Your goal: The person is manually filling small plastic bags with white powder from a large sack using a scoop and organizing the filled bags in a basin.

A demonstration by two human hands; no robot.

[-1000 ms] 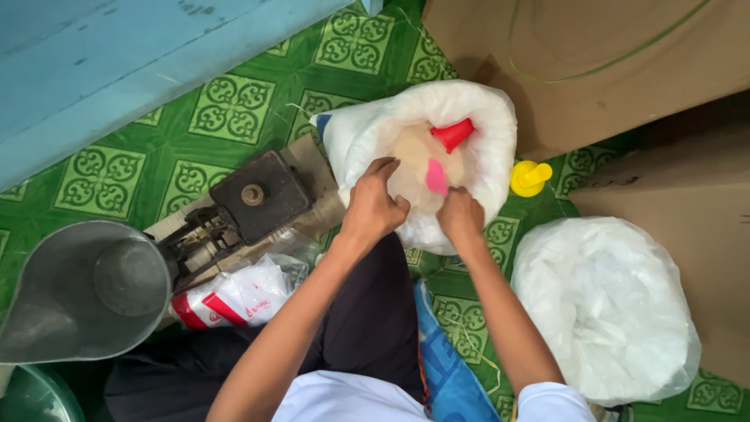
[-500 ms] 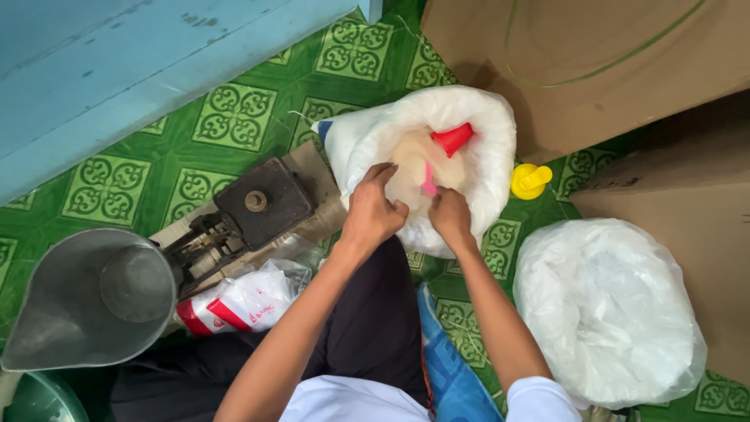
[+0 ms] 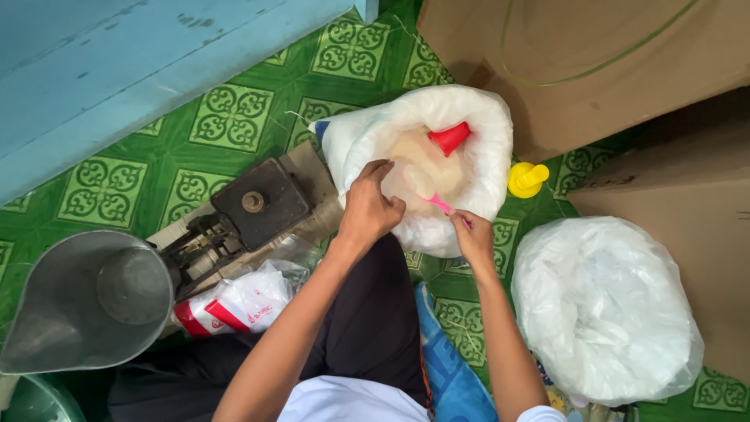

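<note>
From the head view, the right hand [image 3: 473, 232] has pulled back toward the near rim of the open white sack [image 3: 484, 168] since half a second ago, when it sat further in, close beside the left hand. The pink strip [image 3: 438, 204] it pinches now stretches out in a thin line between the two hands, where a second ago it showed as a broader flap over the pale contents. The left hand [image 3: 367, 209] has hardly shifted.

The pink strip is narrow, bright pink and taut, running from the left hand's fingertips at the bag's mouth to the right hand's thumb and forefinger, which are closed on its end. The left hand is clenched on a small clear plastic bag [image 3: 416, 181] holding pale grain, gathered at the neck, just over the sack.

The sack stands open on the green patterned floor [image 3: 234, 117], filled with pale grain, with a red cup [image 3: 450, 137] lying in it near the far rim. A yellow cap [image 3: 526, 179] sits on the floor just beside the sack. A second white sack [image 3: 609, 312], its top folded shut, stands to the right. To the left are a grey metal scoop pan [image 3: 86, 305] and a dark metal scale [image 3: 250, 207], with a red-and-white packet [image 3: 234, 301] beside them.
</note>
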